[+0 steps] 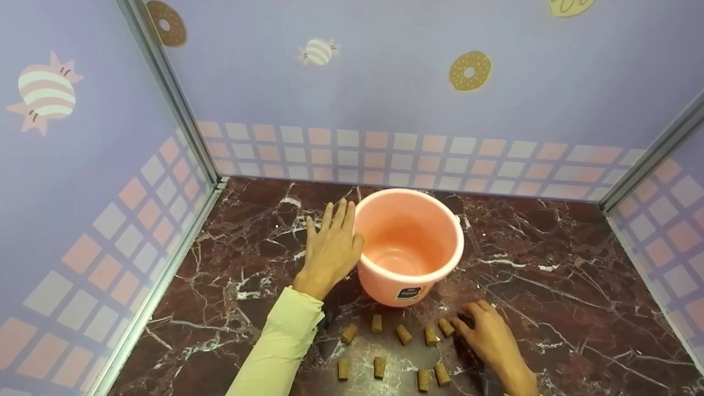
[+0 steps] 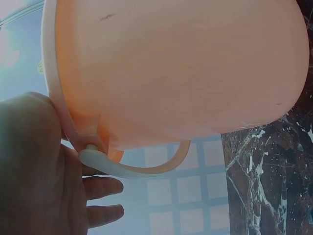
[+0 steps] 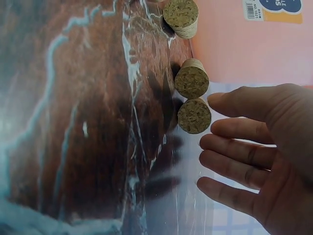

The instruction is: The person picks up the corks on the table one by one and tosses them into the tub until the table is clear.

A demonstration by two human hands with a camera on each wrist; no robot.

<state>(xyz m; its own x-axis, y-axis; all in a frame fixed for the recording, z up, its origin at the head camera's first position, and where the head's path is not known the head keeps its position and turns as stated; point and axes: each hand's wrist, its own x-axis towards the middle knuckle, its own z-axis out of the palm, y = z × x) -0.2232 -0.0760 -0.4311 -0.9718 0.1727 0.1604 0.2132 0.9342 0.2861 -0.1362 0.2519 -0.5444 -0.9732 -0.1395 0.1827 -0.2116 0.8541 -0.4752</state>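
A pink plastic bucket (image 1: 408,283) stands upright on the dark marbled surface. My left hand (image 1: 331,247) rests at the bucket's left rim with fingers extended; in the left wrist view the thumb side meets the rim (image 2: 53,63) beside the white handle (image 2: 132,169). My right hand (image 1: 488,335) is low over the surface, front right of the bucket, its thumb and fingers apart and nothing held. Closest to its fingertips is a cork stopper (image 3: 194,116), with another cork (image 3: 191,81) right beside it. Several more corks (image 1: 379,367) lie in two loose rows before the bucket.
Lilac panels (image 1: 385,82) with candy and donut prints wall off the back and both sides, joined by grey metal corner strips (image 1: 181,104). The marbled surface (image 1: 550,308) extends left and right of the bucket. A label (image 1: 410,293) is on the bucket's front.
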